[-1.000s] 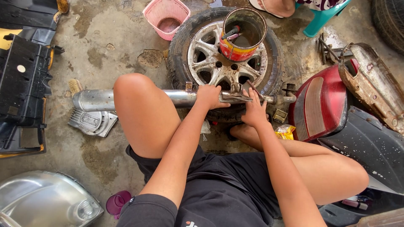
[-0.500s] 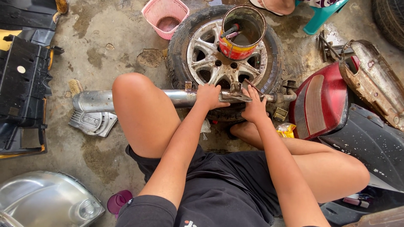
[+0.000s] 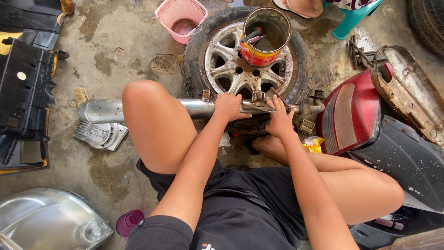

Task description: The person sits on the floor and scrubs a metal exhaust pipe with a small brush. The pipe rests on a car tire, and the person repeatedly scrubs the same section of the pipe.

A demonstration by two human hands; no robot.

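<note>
Under our knee, we lost part of the dull steel pipe (image 3: 194, 107); left hand (image 3: 228, 106) clenched it, right hand (image 3: 279, 121) pressed flat, wheel (image 3: 245, 69) behind.

The floor was bare grey concrete (image 3: 115, 41), stained with dark damp patches and chipped in places, lit evenly by soft daylight. Taking the worn tyre with its silver alloy rim (image 3: 240, 69) as the landmark, a pink plastic basket (image 3: 180, 16) stood just to its upper left, and a turquoise plastic stool leg (image 3: 354, 21) stood to its upper right. Far to its left lay black plastic body panels (image 3: 25, 88). To its right rested a red tail-light housing (image 3: 349, 115) (beside a rusty metal part (image 3: 411, 92)). Well below and left of it sat a silver headlamp cowl (image 3: 46, 222).
</note>
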